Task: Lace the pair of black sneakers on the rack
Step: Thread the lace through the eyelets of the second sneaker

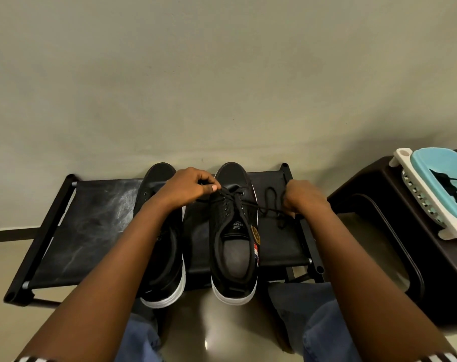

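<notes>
Two black sneakers with white soles stand side by side on a black fabric rack [91, 226], toes toward the wall. The left sneaker [164, 257] lies partly under my left forearm. The right sneaker [234, 239] has a black lace [244, 203] threaded through its front eyelets. My left hand [188, 188] pinches one lace end above the toe of the right sneaker. My right hand [304, 198] grips the other lace end to the right of the shoe, the lace drawn taut between; a loose loop lies on the rack beside it.
A dark brown plastic stool [394, 231] stands at the right. On it sits a white and blue basket [431, 194] holding another black lace [446, 188]. A plain wall rises behind the rack. My knees in blue jeans show below.
</notes>
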